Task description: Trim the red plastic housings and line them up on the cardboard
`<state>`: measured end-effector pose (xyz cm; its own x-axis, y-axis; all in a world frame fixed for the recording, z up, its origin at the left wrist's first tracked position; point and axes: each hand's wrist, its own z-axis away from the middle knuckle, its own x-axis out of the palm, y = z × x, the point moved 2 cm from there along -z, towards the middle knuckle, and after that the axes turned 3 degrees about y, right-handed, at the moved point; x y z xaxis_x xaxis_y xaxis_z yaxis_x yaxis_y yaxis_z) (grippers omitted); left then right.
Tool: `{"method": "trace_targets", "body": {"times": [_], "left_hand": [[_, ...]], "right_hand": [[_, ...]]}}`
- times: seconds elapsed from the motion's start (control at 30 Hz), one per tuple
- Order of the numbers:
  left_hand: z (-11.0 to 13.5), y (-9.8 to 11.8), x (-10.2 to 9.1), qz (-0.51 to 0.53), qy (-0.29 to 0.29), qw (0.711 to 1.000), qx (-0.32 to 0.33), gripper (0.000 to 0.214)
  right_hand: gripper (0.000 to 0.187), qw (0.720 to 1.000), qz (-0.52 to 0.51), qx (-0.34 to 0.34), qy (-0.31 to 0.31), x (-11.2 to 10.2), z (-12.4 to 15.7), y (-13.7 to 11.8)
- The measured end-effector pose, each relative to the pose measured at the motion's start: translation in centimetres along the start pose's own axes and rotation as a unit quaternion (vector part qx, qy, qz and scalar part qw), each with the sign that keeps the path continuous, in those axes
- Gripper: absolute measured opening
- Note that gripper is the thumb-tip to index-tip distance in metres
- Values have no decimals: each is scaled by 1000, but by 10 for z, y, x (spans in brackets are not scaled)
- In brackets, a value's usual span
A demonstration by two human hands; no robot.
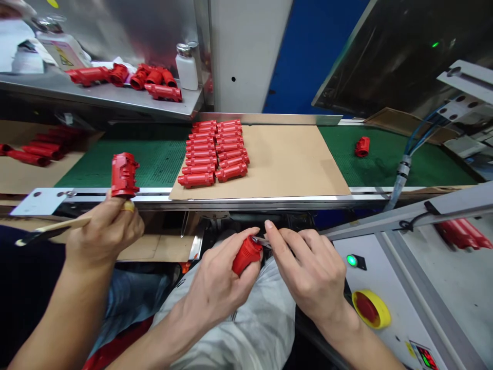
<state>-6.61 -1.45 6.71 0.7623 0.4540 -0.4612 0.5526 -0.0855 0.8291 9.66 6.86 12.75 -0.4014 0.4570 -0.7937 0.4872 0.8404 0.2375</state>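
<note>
Above my lap, my left hand [227, 272] is wrapped round a red ribbed plastic housing [246, 254], its open end turned up and to the right. My right hand [308, 267] pinches a thin metal blade-like tool [262, 241] whose tip reaches the rim of that end. Fingers hide most of the tool, so its exact kind cannot be told. Beyond my hands, two columns of similar red housings [198, 168] lie on a cardboard sheet [288, 159].
A co-worker's hand [106, 226] at left holds another red housing [125, 174] and a brush [54, 229]. The green conveyor [389, 164] carries the cardboard. White bottles [187, 67] stand on a steel shelf [131, 97]. At right is a machine panel with an emergency stop button [370, 308].
</note>
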Motion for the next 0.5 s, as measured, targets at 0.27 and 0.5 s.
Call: {"method": "trace_targets", "body": {"times": [0.27,0.5], "left_hand": [[-2,0,1,-7,0,1000,25,48],[2,-1,3,-1,-5,1000,11,50]], "right_hand": [[49,1000,1,23,-18,3,7,-1],[57,998,-42,46,-4,5,18,-3]]}}
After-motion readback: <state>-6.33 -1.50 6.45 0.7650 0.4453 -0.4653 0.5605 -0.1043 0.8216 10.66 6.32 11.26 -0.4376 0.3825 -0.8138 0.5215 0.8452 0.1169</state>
